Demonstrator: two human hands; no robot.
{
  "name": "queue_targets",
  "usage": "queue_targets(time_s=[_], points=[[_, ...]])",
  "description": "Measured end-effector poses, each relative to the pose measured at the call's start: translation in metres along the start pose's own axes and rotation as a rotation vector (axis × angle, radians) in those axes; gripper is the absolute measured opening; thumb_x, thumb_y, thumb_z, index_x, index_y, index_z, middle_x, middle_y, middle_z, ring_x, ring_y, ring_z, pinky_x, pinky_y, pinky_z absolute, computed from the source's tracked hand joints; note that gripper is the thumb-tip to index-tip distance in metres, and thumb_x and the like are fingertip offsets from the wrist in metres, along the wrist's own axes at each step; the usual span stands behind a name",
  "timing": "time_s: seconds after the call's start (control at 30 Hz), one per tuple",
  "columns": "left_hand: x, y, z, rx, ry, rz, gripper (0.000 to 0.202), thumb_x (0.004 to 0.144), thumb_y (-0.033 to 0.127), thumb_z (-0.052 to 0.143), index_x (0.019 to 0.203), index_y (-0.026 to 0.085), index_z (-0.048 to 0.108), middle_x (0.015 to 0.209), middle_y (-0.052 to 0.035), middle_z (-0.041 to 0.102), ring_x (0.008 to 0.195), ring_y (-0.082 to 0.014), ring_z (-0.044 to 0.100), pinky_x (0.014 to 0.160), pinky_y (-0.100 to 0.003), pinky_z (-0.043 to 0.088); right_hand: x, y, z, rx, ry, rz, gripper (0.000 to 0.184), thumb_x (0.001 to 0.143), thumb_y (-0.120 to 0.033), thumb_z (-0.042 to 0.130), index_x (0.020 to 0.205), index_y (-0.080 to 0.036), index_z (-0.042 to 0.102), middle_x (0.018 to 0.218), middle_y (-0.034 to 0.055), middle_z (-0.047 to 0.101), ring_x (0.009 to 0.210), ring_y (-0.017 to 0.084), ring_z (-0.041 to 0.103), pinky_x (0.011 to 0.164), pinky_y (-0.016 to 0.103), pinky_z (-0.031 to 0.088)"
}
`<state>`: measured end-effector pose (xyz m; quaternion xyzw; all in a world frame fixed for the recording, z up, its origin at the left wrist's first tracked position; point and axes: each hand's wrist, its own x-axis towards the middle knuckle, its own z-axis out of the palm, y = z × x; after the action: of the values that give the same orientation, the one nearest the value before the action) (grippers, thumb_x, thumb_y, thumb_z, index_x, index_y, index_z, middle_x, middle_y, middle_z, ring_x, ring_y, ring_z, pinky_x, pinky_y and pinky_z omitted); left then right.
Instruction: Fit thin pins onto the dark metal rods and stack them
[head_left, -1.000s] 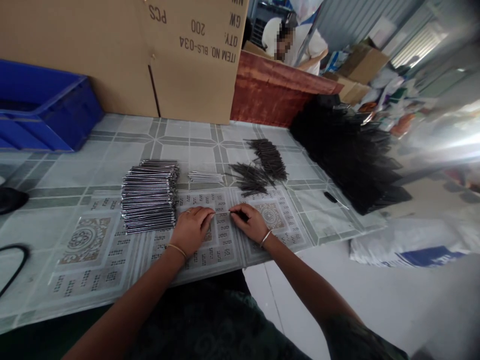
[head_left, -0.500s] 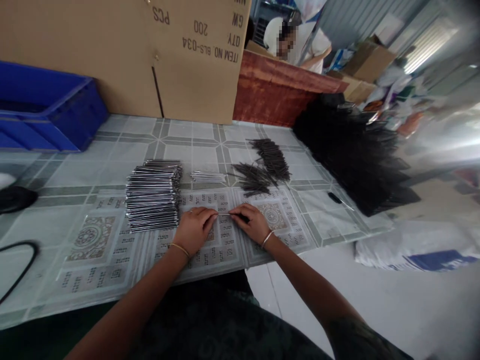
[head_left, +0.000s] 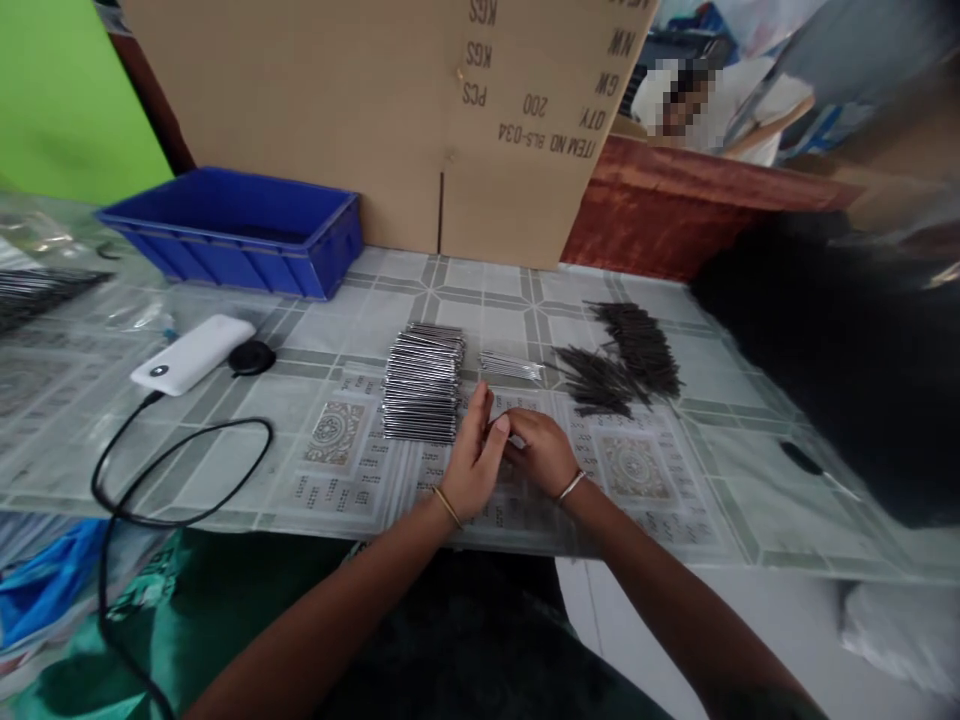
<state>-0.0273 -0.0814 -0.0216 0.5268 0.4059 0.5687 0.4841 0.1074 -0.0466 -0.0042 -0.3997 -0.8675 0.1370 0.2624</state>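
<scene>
My left hand [head_left: 475, 458] has its fingers stretched upward and its thumb apart from them, the thumb tip against the fingers of my right hand [head_left: 543, 452]. The right fingers are bent and pinched together; whatever lies between them is hidden. Just left of the hands lies a thick stack of shiny metal rods [head_left: 424, 385]. Beyond the fingertips is a small bunch of thin silvery rods [head_left: 511, 366]. To the right are two heaps of thin dark sticks, a loose one [head_left: 596, 382] and a denser one [head_left: 641, 345].
A blue plastic bin [head_left: 247, 230] stands at the back left before a large cardboard box [head_left: 360, 120]. A white power bank [head_left: 195, 352] with a black cable [head_left: 217, 512] lies left. A black pile [head_left: 832, 350] covers the right side. Another person [head_left: 720, 100] is behind.
The view has swung left. Before, both hands pinched a thin rod between them; now they have come together, the left fingers have straightened, and the rod is out of sight.
</scene>
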Motion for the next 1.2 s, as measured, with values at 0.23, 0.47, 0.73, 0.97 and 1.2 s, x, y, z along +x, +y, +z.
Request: queue_targets(time_s=[0.23, 0.47, 0.73, 0.97, 1.2], points=[[0.005, 0.028, -0.053, 0.332, 0.210, 0.182, 0.061, 0.100, 0.044, 0.036, 0.155, 0.029, 0.015, 0.164, -0.0043, 0.016, 0.150, -0.0209, 0.015, 0.124, -0.042, 0.016, 0.059, -0.032, 0.031, 0.070, 0.004, -0.052, 0.017, 0.095, -0.029, 0.053, 0.095, -0.020, 0.068, 0.089, 0.0074, 0.068, 0.086, 0.022, 0.060, 0.078, 0.033, 0.044], [0.034, 0.004, -0.126, 0.659, 0.407, 0.109, 0.064, 0.098, 0.051, 0.032, 0.153, 0.018, 0.023, 0.160, -0.0162, 0.022, 0.150, -0.0263, 0.014, 0.121, -0.054, 0.012, 0.115, -0.053, 0.076, -0.124, 0.030, 0.014, 0.019, 0.093, -0.039, 0.058, 0.095, -0.024, 0.070, 0.102, 0.0062, 0.066, 0.099, 0.024, 0.051, 0.091, 0.040, 0.037], [0.034, -0.025, -0.127, 0.719, 0.302, 0.046, 0.069, 0.096, 0.056, 0.034, 0.151, 0.015, 0.027, 0.155, -0.0199, 0.033, 0.147, -0.0290, 0.026, 0.120, -0.056, 0.016, 0.094, -0.041, 0.045, -0.083, 0.050, 0.024, 0.021, 0.095, -0.032, 0.055, 0.112, -0.028, 0.067, 0.109, 0.0030, 0.066, 0.106, 0.021, 0.054, 0.101, 0.039, 0.035], [0.034, -0.010, -0.131, 0.688, 0.339, 0.092, 0.072, 0.096, 0.053, 0.039, 0.153, 0.014, 0.020, 0.159, -0.0182, 0.024, 0.149, -0.0277, 0.022, 0.122, -0.050, 0.019, 0.018, 0.069, -0.035, -0.342, 0.147, 0.296, 0.023, 0.092, -0.022, 0.052, 0.106, -0.021, 0.071, 0.103, 0.0081, 0.069, 0.097, 0.023, 0.059, 0.090, 0.038, 0.043], [0.037, 0.023, -0.067, 1.079, -0.036, 0.384, 0.051, 0.093, 0.024, 0.045, 0.143, 0.024, 0.042, 0.151, -0.0095, 0.044, 0.138, -0.0282, 0.041, 0.115, -0.050, 0.030, -0.029, 0.102, -0.042, -0.600, -0.042, 0.332, 0.026, 0.091, -0.016, 0.055, 0.111, -0.024, 0.070, 0.113, 0.0079, 0.069, 0.105, 0.027, 0.056, 0.097, 0.044, 0.038]])
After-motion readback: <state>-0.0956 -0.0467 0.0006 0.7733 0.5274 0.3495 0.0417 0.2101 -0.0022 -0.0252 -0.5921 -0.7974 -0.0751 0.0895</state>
